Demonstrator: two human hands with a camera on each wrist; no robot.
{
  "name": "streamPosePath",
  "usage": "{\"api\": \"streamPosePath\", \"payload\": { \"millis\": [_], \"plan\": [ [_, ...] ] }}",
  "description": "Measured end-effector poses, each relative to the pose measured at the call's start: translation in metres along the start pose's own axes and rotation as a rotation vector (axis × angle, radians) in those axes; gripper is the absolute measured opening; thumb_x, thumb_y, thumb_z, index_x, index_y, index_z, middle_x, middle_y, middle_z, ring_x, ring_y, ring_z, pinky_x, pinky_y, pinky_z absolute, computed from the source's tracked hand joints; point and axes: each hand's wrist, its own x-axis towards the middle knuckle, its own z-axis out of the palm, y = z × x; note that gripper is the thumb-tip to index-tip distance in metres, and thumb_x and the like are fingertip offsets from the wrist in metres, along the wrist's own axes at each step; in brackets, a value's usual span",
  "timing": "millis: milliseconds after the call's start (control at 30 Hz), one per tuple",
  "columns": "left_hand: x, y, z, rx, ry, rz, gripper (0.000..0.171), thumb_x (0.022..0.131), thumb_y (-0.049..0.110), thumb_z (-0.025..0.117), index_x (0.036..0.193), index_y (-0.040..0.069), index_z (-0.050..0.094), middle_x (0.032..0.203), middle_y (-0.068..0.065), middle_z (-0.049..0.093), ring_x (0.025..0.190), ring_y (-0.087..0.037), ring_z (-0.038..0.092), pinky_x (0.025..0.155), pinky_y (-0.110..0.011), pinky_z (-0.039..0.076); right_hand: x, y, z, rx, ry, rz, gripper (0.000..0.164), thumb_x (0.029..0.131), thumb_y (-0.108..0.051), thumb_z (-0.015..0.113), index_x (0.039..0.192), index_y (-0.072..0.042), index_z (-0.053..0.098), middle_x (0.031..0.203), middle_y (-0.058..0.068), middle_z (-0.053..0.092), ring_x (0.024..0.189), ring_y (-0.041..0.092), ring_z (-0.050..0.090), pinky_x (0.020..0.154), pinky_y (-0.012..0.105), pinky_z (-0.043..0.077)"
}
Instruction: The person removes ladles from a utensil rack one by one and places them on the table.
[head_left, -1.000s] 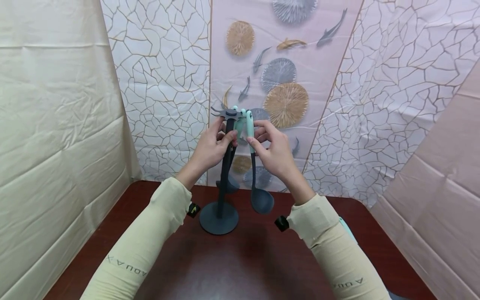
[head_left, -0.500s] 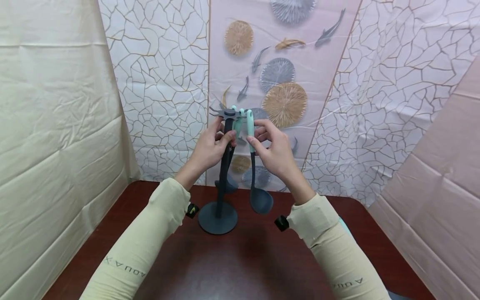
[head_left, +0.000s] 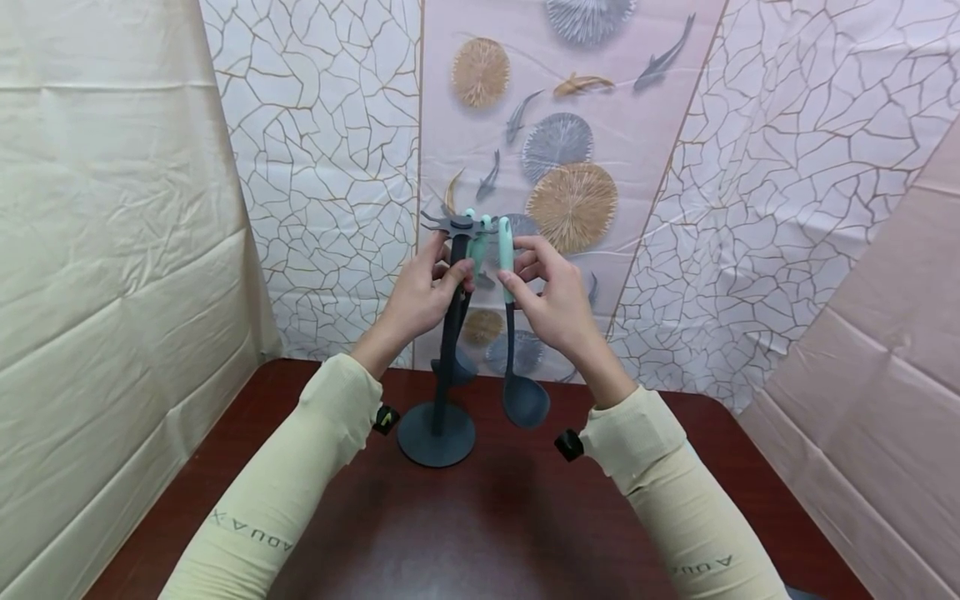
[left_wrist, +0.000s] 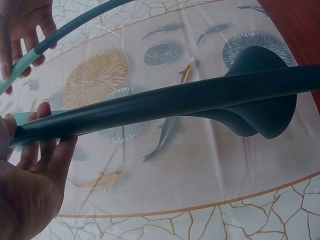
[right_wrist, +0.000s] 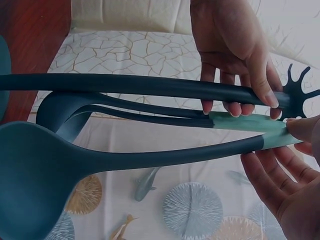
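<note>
A dark utensil stand (head_left: 447, 354) rises from a round base on the table, with a ring of hooks (head_left: 459, 226) on top. My left hand (head_left: 427, 292) grips its pole just under the hooks. Two utensils with mint handles (right_wrist: 235, 121) hang behind the pole; their dark heads (right_wrist: 65, 117) overlap in the right wrist view. In my right hand (head_left: 553, 296), thumb and fingers pinch the mint handle of a dark ladle (head_left: 527, 402). The ladle hangs bowl down, right of the stand, its handle top a little apart from the hooks.
The dark red table (head_left: 480, 517) ends at a patterned cloth backdrop (head_left: 322, 167) just behind the stand. Pale cloth walls (head_left: 112, 250) close in both sides. Part of a dark object (head_left: 801, 593) shows at the bottom right edge, beside my right sleeve.
My right hand has shifted slightly right with the ladle, widening the gap between its handle top and the hooks. My left hand stays on the pole.
</note>
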Motion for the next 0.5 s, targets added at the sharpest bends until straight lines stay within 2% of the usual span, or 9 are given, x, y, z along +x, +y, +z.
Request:
{"api": "streamPosePath", "payload": {
  "millis": [500],
  "plan": [
    [0.0008, -0.0002, 0.0004, -0.012, -0.001, 0.007, 0.044, 0.111, 0.029, 0.058, 0.152, 0.020, 0.045, 0.102, -0.008, 0.065, 0.087, -0.024, 0.074, 0.076, -0.042, 0.059, -0.0014, 0.0045, -0.0076, 0.013, -0.005, 0.018, 0.039, 0.103, -0.015, 0.072, 0.139, -0.007, 0.061, 0.101, 0.008, 0.068, 0.087, 0.019, 0.073, 0.060, 0.029, 0.059]
  ]
}}
